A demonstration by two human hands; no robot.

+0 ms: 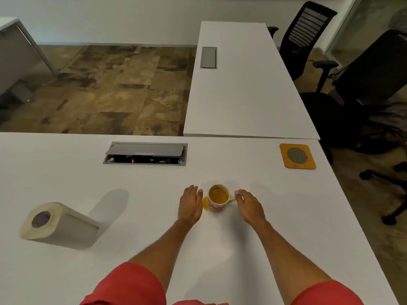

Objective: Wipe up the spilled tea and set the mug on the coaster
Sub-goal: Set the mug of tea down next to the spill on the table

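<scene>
A patterned mug [218,198] full of amber tea stands upright in the middle of the white desk [275,205]. A small puddle of spilled tea [205,203] lies against its left base. My left hand [190,204] rests flat just left of the mug, fingers apart, beside the puddle. My right hand [247,205] is just right of the mug, fingertips at its handle, not clearly gripping it. An orange square coaster [297,156] with a round mesh centre lies at the desk's far right corner. A paper towel roll [59,224] lies on its side at the left.
A cable box [145,153] with its lid open is set into the desk behind the mug. A second white desk [242,84] adjoins at the back right. Black office chairs [363,89] stand to the right of the desks.
</scene>
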